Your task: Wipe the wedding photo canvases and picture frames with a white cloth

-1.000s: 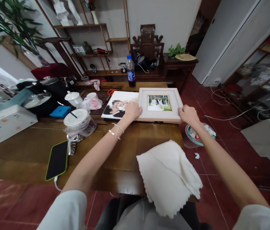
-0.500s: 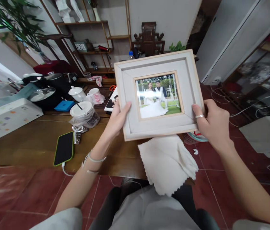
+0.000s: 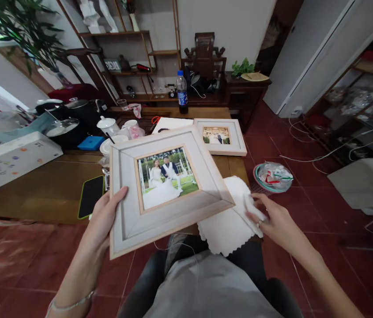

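Two hands (image 3: 102, 216) (image 3: 272, 216) hold one frame (image 3: 168, 179) (of two), one cloth (image 3: 226, 229).

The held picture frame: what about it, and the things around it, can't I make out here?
All in the head view:
Left hand: most fingers are hidden behind the picture frame.
Back of the picture frame: turned away from the camera.
White cloth: partly hidden behind the picture frame's right corner.
White panel: its near part is covered by the picture frame.
Bottle label: lettering too small to read.

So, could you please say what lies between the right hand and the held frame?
The white cloth, touching the right hand; the head view shows it.
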### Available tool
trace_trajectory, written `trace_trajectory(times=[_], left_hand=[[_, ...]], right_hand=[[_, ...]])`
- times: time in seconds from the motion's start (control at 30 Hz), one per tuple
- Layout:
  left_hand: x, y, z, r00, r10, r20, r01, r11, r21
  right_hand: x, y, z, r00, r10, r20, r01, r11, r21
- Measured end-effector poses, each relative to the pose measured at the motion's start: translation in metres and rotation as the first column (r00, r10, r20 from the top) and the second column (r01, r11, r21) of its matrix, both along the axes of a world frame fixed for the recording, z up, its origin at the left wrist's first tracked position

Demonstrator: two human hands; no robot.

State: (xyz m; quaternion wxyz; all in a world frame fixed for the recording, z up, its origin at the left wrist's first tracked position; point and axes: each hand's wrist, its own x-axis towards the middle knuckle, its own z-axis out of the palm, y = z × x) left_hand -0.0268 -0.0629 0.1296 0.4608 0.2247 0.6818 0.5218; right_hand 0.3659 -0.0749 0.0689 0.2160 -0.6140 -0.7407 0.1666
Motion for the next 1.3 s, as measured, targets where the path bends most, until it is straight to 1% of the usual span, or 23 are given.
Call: trace_trajectory(times=[0.07,0.13,0.2,0.23,0.3,0.33,0.4,0.47,0.53,0.6,0.63,0.67,0.7,0.77,0.8,0.87,0.97,1.03,1.1,1.17,1.23,1.27,1.3], left_hand=[[-0.005,-0.01,-0.009,1.0,0.006,-0.019,-0.007,0.999,-0.039],[-0.01,-0.017,-0.017,1.0,-0.023,-0.021,0.02,0.995,-0.101],[-0.014,-0.024,-0.023,0.999,-0.039,-0.015,0.037,0.99,-0.136],[-0.016,-0.027,-0.025,0.999,-0.033,-0.019,0.03,0.988,-0.153],[-0.021,-0.033,-0.028,0.999,-0.029,-0.013,0.026,0.979,-0.202],[-0.025,-0.035,-0.029,0.999,-0.029,-0.016,0.025,0.972,-0.233],[-0.032,-0.04,-0.03,0.999,-0.031,-0.024,0.024,0.964,-0.265],[-0.037,-0.044,-0.031,0.999,-0.036,-0.014,0.031,0.958,-0.285],[-0.041,-0.045,-0.035,0.999,-0.041,-0.003,0.038,0.956,-0.292],[-0.041,-0.045,-0.04,0.999,-0.045,0.004,0.044,0.956,-0.289],[-0.041,-0.045,-0.043,0.999,-0.053,0.012,0.054,0.956,-0.288],[-0.041,-0.044,-0.046,0.998,-0.067,0.02,0.07,0.956,-0.283],[-0.04,-0.042,-0.05,0.996,-0.083,0.022,0.086,0.959,-0.27],[-0.039,-0.038,-0.058,0.994,-0.106,0.018,0.107,0.964,-0.244],[-0.039,-0.036,-0.061,0.994,-0.109,0.018,0.11,0.965,-0.236],[-0.04,-0.031,-0.068,0.992,-0.122,0.021,0.123,0.967,-0.225],[-0.041,-0.021,-0.073,0.988,-0.156,0.012,0.155,0.966,-0.207],[-0.041,-0.013,-0.075,0.984,-0.177,0.004,0.174,0.963,-0.205],[-0.04,-0.004,-0.075,0.98,-0.2,-0.003,0.196,0.96,-0.2],[-0.04,0.005,-0.076,0.973,-0.232,-0.005,0.227,0.955,-0.19],[-0.04,0.014,-0.077,0.966,-0.26,-0.005,0.254,0.949,-0.185],[-0.039,0.018,-0.078,0.963,-0.269,-0.009,0.263,0.947,-0.182],[-0.039,0.022,-0.079,0.961,-0.278,-0.014,0.271,0.945,-0.183]], right_hand=[[0.005,-0.005,-0.005,1.0,-0.019,-0.024,0.02,0.999,0.036],[0.006,-0.008,-0.005,0.998,-0.031,-0.046,0.038,0.985,0.167],[0.003,-0.013,-0.002,0.999,0.036,-0.022,-0.028,0.958,0.286],[0.001,-0.015,-0.002,0.996,0.087,0.016,-0.088,0.948,0.305],[-0.002,-0.018,-0.002,0.979,0.171,0.113,-0.196,0.943,0.268],[-0.002,-0.019,-0.002,0.97,0.189,0.151,-0.222,0.946,0.238],[-0.001,-0.019,-0.003,0.969,0.186,0.162,-0.217,0.956,0.196],[0.0,-0.019,0.0,0.991,0.115,0.062,-0.125,0.973,0.192],[-0.003,-0.019,0.007,0.995,-0.042,-0.085,0.06,0.973,0.222],[-0.014,-0.021,0.015,0.963,-0.168,-0.208,0.225,0.931,0.287],[-0.022,-0.023,0.018,0.953,-0.172,-0.248,0.249,0.912,0.326],[-0.032,-0.025,0.02,0.953,-0.131,-0.273,0.228,0.902,0.366],[-0.042,-0.028,0.02,0.958,-0.053,-0.283,0.17,0.896,0.409],[-0.063,-0.034,0.013,0.959,0.131,-0.25,0.005,0.877,0.48],[-0.071,-0.036,0.008,0.956,0.205,-0.21,-0.078,0.867,0.492],[-0.082,-0.041,-0.006,0.95,0.292,-0.109,-0.213,0.864,0.457],[-0.083,-0.044,-0.019,0.936,0.351,0.029,-0.337,0.869,0.362],[-0.075,-0.045,-0.02,0.909,0.411,0.064,-0.407,0.847,0.342],[-0.063,-0.046,-0.017,0.87,0.49,0.051,-0.479,0.817,0.321],[-0.051,-0.048,-0.012,0.843,0.538,0.015,-0.52,0.807,0.279],[-0.041,-0.051,-0.009,0.834,0.55,-0.044,-0.528,0.819,0.225],[-0.037,-0.052,-0.009,0.84,0.534,-0.099,-0.505,0.835,0.22],[-0.033,-0.052,-0.009,0.863,0.475,-0.171,-0.432,0.87,0.237]])
